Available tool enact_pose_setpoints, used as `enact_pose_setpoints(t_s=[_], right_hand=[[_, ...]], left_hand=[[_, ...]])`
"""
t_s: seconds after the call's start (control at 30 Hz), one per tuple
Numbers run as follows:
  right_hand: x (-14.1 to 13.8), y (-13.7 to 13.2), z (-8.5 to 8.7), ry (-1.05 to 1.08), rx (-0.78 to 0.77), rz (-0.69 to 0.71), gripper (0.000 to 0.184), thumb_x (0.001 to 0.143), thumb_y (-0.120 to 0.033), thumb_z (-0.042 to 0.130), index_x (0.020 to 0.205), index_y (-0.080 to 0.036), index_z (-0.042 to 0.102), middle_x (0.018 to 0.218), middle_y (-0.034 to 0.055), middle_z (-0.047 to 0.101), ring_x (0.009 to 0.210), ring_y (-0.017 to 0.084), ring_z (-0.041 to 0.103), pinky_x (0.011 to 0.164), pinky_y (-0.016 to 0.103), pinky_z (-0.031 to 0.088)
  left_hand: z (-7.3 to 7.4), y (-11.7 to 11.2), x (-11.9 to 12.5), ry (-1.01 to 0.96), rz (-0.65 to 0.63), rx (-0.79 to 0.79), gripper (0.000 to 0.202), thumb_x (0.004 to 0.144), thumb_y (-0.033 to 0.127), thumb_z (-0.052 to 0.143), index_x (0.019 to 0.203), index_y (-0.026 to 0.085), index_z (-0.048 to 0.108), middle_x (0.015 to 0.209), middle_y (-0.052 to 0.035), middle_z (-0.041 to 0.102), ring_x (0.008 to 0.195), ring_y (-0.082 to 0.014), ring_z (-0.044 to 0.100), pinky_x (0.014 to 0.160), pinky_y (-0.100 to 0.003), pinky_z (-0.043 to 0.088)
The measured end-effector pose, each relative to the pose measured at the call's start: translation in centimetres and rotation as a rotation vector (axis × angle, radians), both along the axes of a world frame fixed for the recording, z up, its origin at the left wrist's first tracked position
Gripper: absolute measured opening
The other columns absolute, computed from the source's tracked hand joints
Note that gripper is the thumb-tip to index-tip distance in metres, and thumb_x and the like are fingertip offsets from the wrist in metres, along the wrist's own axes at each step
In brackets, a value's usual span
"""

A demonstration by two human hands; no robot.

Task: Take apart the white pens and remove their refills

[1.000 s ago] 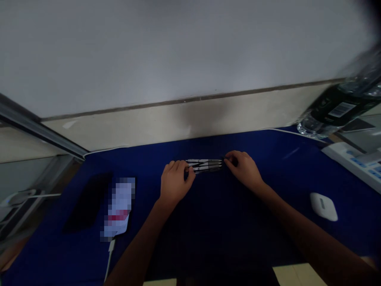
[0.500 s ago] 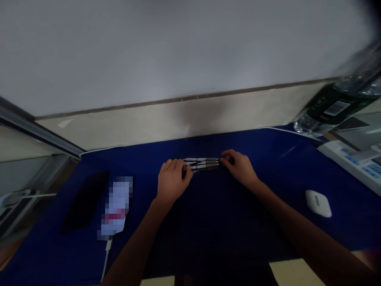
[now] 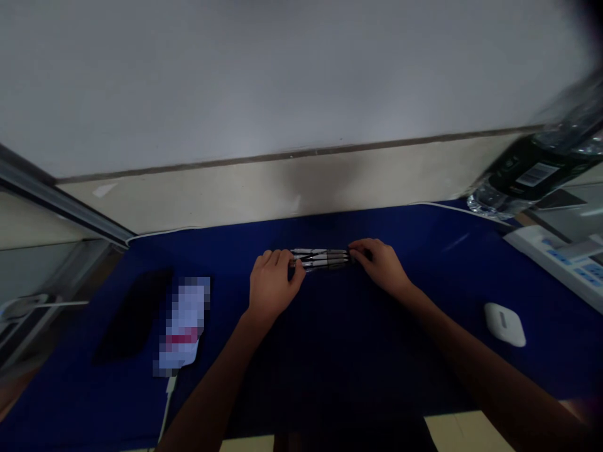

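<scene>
A small bunch of white and black pens (image 3: 321, 258) lies crosswise on a dark blue cloth (image 3: 339, 351), in the middle of the view. My left hand (image 3: 271, 284) has its fingers curled round the bunch's left end. My right hand (image 3: 380, 263) pinches the right end with thumb and fingertips. Both hands rest low on the cloth, and the pens span the gap between them.
A black phone (image 3: 136, 314) and a blurred white item (image 3: 183, 326) with a cable lie at the left. At the right are a white earbud case (image 3: 505, 323), a calculator (image 3: 563, 260) and a water bottle (image 3: 532, 176). A pale wall ledge runs behind the cloth.
Both hands stay on the ends of the pen bunch; only the view shifts slightly. The pens look pushed a little closer together.
</scene>
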State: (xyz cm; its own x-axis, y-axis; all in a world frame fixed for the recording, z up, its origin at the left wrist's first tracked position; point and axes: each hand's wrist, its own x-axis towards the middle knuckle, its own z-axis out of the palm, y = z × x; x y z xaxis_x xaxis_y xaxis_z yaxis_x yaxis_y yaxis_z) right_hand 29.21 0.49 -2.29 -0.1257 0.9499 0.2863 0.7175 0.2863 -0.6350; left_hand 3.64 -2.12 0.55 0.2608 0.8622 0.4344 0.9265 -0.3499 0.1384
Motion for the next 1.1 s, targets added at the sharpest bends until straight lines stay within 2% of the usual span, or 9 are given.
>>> enact_pose_setpoints(t_s=[0.63, 0.83, 1.1], right_hand=[[-0.12, -0.32, 0.19, 0.025, -0.007, -0.024, 0.019, 0.087, -0.029, 0.056, 0.099, -0.022, 0.07, 0.081, 0.0048, 0.07, 0.078, 0.021, 0.062, 0.068, 0.033, 0.046], [0.09, -0.14, 0.17, 0.039, -0.04, -0.025, 0.022, 0.088, -0.029, 0.056, 0.104, -0.02, 0.067, 0.075, 0.003, 0.068, 0.071, 0.019, 0.062, 0.066, 0.032, 0.046], [0.33, -0.33, 0.84, 0.068, -0.048, -0.11, 0.03, 0.092, -0.032, 0.049, 0.113, -0.017, 0.064, 0.07, 0.0022, 0.066, 0.061, 0.017, 0.062, 0.06, 0.029, 0.043]], left_hand=[[-0.32, -0.13, 0.33, -0.009, -0.022, -0.033, 0.019, 0.092, 0.03, 0.047, 0.08, 0.019, 0.056, 0.075, -0.0049, 0.061, 0.077, -0.0229, 0.054, 0.072, -0.036, 0.041], [-0.22, -0.18, 0.39, 0.012, -0.018, -0.036, 0.019, 0.093, 0.03, 0.047, 0.08, 0.019, 0.055, 0.074, -0.0045, 0.061, 0.077, -0.0229, 0.054, 0.072, -0.036, 0.041], [-0.25, -0.17, 0.39, 0.013, -0.028, -0.016, 0.018, 0.093, 0.029, 0.047, 0.081, 0.019, 0.056, 0.076, -0.0048, 0.062, 0.078, -0.0226, 0.056, 0.072, -0.036, 0.042]])
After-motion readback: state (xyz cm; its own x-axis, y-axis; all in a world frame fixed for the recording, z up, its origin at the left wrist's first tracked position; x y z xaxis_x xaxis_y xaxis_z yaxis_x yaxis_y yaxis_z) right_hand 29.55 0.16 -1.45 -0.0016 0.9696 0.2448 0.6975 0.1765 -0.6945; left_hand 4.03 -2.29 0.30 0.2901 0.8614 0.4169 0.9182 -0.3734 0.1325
